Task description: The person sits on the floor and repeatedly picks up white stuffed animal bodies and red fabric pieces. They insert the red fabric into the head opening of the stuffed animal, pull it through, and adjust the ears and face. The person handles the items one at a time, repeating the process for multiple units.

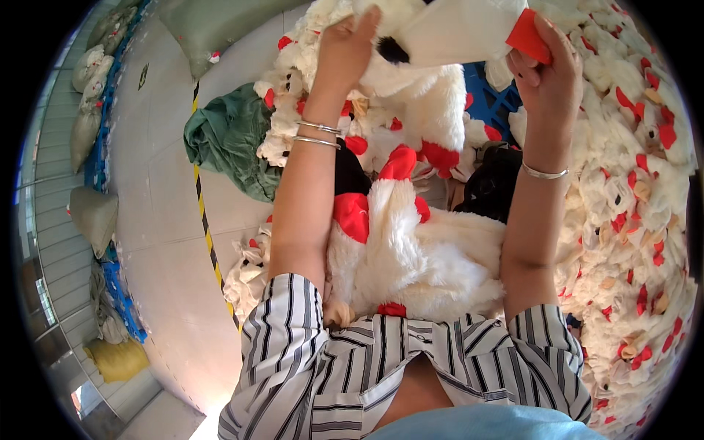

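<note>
– So, what lies farthest to your left?
– Along the left edge of the pale floor [158, 220], you have blue pallets [121, 297] with sacks near them, among them a grey-green sack [94, 218] and, nearer the lower left corner, a yellow sack [117, 359]. A black-and-yellow tape line [205, 220] runs down the floor, and a crumpled green cloth [231, 139] partly covers it.
– And your left hand?
– Your left hand [348, 51] is raised beside the white plush piece [451, 33], against its furry side, near a black patch [392, 50]. Fingers are bent, but you cannot tell from this view whether they grip. Two silver bangles [317, 135] circle that wrist.
– Where exactly is that piece?
– Held up between your two hands, at the top, over a heap of red-and-white plush [359, 117].
– What rests on you?
– Across your lap lies another white plush [455, 257] with red ends, between your forearms.
– Then your right hand?
– Your right hand [550, 62] pinches a red patch [528, 37] at the right end of the raised piece. Beyond that forearm, toward the right edge, a broad pile of white plush pieces [623, 257] spreads out, dotted with red.
</note>
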Available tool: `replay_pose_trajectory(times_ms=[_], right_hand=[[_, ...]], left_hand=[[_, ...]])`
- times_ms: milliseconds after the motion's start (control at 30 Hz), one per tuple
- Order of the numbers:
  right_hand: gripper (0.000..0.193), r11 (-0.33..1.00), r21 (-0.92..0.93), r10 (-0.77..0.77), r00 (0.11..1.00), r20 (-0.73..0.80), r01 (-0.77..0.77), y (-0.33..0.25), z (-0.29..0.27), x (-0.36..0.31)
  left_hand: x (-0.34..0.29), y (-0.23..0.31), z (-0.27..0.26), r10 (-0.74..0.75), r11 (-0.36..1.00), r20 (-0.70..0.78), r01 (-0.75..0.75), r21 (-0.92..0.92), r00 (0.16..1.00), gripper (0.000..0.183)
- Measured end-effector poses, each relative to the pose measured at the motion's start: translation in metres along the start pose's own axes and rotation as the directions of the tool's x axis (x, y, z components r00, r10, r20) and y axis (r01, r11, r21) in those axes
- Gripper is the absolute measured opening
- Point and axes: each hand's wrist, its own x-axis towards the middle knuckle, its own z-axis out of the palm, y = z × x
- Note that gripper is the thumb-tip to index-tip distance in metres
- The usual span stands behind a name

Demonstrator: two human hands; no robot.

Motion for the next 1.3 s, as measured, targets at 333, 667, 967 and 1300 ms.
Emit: replay_pose_trajectory(times_ms=[333,667,967,1300], right_hand=[[0.018,0.997,-0.025,0.053,0.923,-0.381,-0.067,0.042,-0.023,0.009],[0.029,0.989,-0.063,0.125,0.987,-0.104,-0.132,0.062,-0.071,0.018],[0.044,0.447,-0.894,0.563,0.782,0.267,-0.016,0.113,-0.008,-0.020],[0.028,0.779,-0.403,0.374,0.872,-0.315,-0.480,0.087,-0.012,-0.005]], left_hand=[[-0.028,0.011,-0.012,-0.248,0.967,0.515,0.178,0.181,0.821,0.046],[-0.019,-0.020,-0.020,-0.092,0.986,0.259,0.124,-0.112,0.962,0.032],[-0.017,-0.010,-0.014,-0.080,0.829,0.097,0.120,-0.547,0.992,0.030],[-0.024,-0.024,0.000,-0.135,0.983,0.298,0.089,0.161,0.945,0.076]])
